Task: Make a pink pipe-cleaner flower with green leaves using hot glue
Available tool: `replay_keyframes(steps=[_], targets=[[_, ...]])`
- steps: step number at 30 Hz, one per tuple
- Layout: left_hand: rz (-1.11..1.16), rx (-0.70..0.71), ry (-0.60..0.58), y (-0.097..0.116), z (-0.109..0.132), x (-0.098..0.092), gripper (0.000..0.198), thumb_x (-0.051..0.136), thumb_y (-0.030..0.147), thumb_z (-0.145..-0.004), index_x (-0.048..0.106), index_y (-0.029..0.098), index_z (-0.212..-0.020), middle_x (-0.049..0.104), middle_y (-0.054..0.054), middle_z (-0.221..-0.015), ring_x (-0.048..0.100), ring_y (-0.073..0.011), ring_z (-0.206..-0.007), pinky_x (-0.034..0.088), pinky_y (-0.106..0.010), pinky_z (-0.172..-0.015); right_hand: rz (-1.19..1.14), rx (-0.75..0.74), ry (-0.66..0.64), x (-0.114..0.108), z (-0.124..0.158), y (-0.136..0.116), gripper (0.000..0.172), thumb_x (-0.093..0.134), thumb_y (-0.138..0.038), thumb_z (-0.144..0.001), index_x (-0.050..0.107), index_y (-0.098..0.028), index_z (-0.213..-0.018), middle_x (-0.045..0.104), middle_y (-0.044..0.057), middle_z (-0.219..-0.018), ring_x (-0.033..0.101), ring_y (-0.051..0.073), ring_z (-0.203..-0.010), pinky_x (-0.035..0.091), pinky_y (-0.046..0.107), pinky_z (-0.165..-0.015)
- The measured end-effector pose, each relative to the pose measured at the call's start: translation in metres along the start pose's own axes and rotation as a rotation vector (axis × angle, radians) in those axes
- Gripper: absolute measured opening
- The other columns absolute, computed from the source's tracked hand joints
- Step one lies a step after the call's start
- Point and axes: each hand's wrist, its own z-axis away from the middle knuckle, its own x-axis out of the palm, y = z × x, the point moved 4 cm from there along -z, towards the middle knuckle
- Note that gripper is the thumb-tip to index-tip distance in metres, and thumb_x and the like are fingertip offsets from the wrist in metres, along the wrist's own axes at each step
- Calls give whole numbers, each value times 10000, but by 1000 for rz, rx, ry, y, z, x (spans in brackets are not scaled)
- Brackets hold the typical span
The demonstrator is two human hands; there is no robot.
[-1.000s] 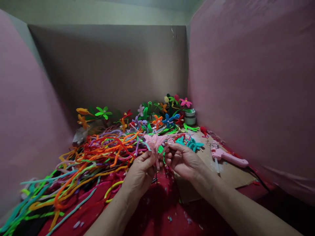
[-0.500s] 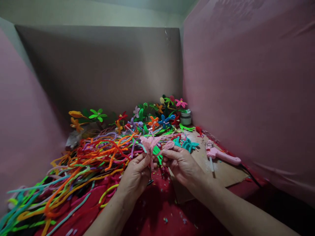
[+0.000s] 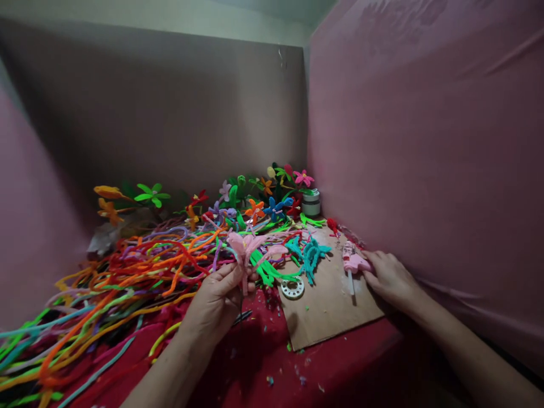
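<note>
My left hand (image 3: 216,297) is closed around the stem of a pale pink pipe-cleaner flower (image 3: 245,247), holding it upright over the red cloth. My right hand (image 3: 389,276) has reached to the right and lies over the handle of the pink glue gun (image 3: 352,260), fingers curled on it. The gun rests on a brown cardboard sheet (image 3: 327,309) with its nozzle pointing toward me. A small white ring (image 3: 292,288) lies on the cardboard's near left part, beside teal pipe-cleaner pieces (image 3: 312,254).
A big heap of loose coloured pipe cleaners (image 3: 127,283) covers the left of the red cloth (image 3: 272,362). Finished pipe-cleaner flowers (image 3: 263,198) stand at the back, with a small white jar (image 3: 311,202) near the right wall. Pink walls close in left and right.
My right hand let go of the pink flower and moved right onto the glue gun. The left hand keeps the flower. The white ring came into sight; the view shifted right.
</note>
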Motion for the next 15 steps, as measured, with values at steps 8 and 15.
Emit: replay_keyframes(steps=[8,15], targets=[[-5,15,-1,2,-1,-3,238,760,268,-591,636,105,-712,630,-32,-611,550,-76,-482,450,-167,-480,61,-20,49,11,4,-3,215,440,-226,-762,602,-153,-883,558,97,-793,511,246,-764,377,324,-630],[28,14,-37,3,0,-1,212,726,275,-638,609,103,-680,607,-27,-619,547,-80,-494,429,-176,-471,-883,180,250,-17,10,-10,234,645,-308,-656,659,-194,-859,608,82,-844,535,224,-740,417,334,-659]])
